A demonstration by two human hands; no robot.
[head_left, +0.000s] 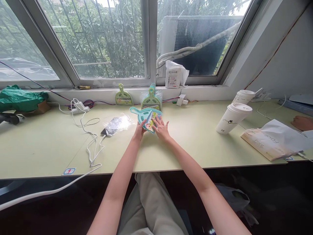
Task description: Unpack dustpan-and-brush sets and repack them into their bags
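Observation:
A teal mini dustpan (142, 114) with a printed card (149, 122) on its face is tilted above the table. My left hand (140, 130) grips its lower left edge, thumb on the front. My right hand (161, 128) lies on the card with its fingers spread. Just behind stands a stack of green and teal dustpans (151, 98) in clear wrap, leaning by the window sill. Another green dustpan (123, 97) with a card leans against the wall to the left. A clear plastic bag (119, 124) lies left of my hands, partly over a phone (104, 132).
White cables (94, 147) run from a power strip (80, 107) across the left side. On the right are two paper cups (232, 119), a tissue pack (271, 140) and another person's hand (302, 123). A green bag (19, 99) sits far left; a white package (174, 75) rests on the sill.

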